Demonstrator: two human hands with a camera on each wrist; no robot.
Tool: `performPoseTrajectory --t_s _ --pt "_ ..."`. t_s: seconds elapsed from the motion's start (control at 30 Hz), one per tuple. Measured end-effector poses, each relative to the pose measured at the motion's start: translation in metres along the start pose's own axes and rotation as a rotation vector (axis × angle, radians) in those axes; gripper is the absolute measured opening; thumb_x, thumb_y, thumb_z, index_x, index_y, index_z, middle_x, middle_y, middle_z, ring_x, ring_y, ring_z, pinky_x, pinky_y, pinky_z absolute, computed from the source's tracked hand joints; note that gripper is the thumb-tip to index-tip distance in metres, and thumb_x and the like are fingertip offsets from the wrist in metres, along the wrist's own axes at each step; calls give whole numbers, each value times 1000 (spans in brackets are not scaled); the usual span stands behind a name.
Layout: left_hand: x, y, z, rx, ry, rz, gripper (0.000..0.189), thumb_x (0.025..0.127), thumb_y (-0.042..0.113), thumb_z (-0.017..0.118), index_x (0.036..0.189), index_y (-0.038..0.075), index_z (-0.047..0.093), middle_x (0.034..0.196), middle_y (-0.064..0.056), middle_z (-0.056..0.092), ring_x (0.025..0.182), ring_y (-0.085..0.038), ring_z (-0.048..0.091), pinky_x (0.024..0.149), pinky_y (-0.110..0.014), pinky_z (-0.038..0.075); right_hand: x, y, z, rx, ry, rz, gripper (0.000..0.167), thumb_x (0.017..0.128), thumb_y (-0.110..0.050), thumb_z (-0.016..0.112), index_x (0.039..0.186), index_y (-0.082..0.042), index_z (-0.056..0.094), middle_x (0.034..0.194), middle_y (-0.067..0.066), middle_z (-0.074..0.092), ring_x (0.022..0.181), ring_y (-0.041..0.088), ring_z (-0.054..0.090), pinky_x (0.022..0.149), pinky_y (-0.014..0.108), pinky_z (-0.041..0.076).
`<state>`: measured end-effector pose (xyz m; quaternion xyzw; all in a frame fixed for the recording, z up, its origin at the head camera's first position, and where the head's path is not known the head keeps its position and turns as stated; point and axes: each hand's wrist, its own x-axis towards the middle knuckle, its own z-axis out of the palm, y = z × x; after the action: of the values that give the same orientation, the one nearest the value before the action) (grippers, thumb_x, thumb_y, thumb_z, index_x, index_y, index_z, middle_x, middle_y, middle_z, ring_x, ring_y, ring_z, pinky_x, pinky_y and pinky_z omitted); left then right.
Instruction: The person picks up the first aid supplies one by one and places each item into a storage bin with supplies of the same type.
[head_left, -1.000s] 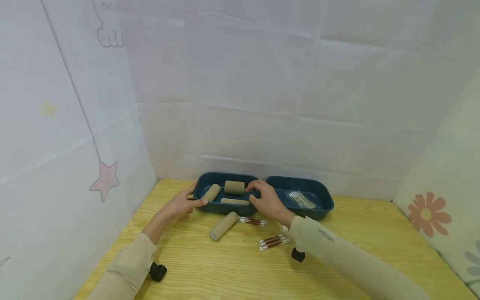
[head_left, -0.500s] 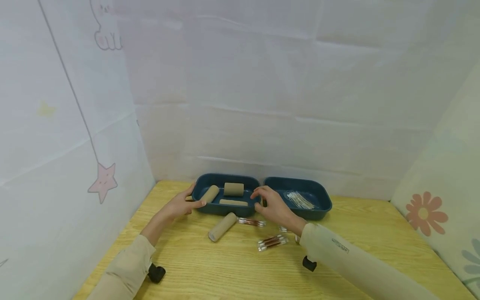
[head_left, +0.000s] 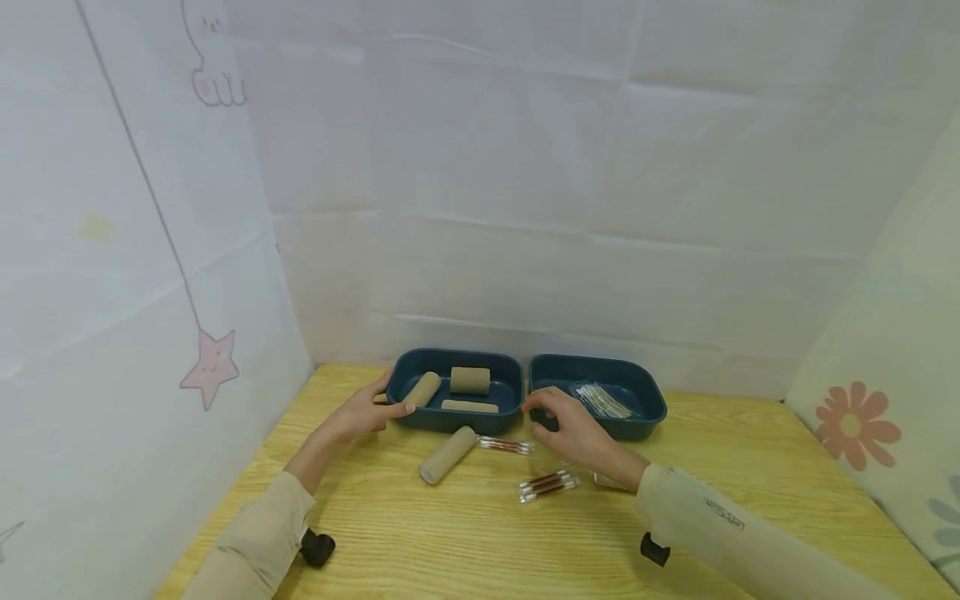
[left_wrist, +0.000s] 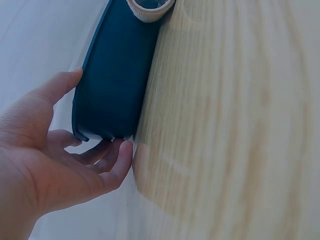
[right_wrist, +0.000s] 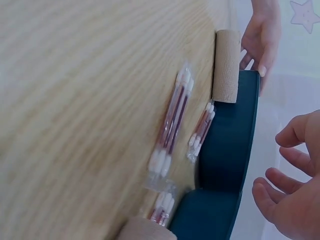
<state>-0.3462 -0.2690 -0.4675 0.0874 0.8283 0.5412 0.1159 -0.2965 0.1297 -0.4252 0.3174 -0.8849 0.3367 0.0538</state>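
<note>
Rightward from over the left tray (head_left: 491,422), the right hand (head_left: 577,429) had moved to hang near the inner end of the right tray (head_left: 637,429); the left hand (head_left: 367,412) stayed at the left tray's outer end, its grip clamped there, thumb over the rim. The right grip stood apart and bare, fingers bent. Near it, a swab packet (head_left: 506,447) lay on the bench (head_left: 390,533), toward the person and slightly left, long axis crosswise, just beside a loose tube (head_left: 448,456) slanting between the hands. Three cardboard tubes (head_left: 470,381) lay in the left tray, white swabs (head_left: 603,400) in the right.
</note>
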Motion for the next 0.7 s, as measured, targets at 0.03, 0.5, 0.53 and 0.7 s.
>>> performPoseTrajectory --t_s 0.03,0.5,0.53,0.7 --pt "0 0 0 2 2 2 103 94 43 75 166 25 3 166 -21 9 135 -44 45 104 -55 44 -3 0 -1 16 -2 6 28 100 -9 67 127 -12 65 131 4 58 119 29 57 97 48 49" --pt "2 -1 1 4 -2 4 102 95 42 74 166 23 2 165 -24 10 134 -42 47 102 -54 45 -35 9 -7 179 -9 59 37 98 -11 71 134 -9 60 130 7 61 121 33 58 101 52 47" --pt "2 -1 1 4 -1 4 103 94 43 74 166 23 3 165 -23 11 133 -42 47 102 -54 45 -37 10 -7 195 -6 63 37 98 -11 71 134 -9 60 130 7 61 121 33 58 101 53 47" --pt "1 -1 0 20 -4 2 106 93 47 75 166 23 2 165 -25 11 131 -42 50 102 -54 46 -45 18 -9 285 -2 83 39 97 -14 73 133 -8 60 129 8 62 121 30 58 102 56 45"
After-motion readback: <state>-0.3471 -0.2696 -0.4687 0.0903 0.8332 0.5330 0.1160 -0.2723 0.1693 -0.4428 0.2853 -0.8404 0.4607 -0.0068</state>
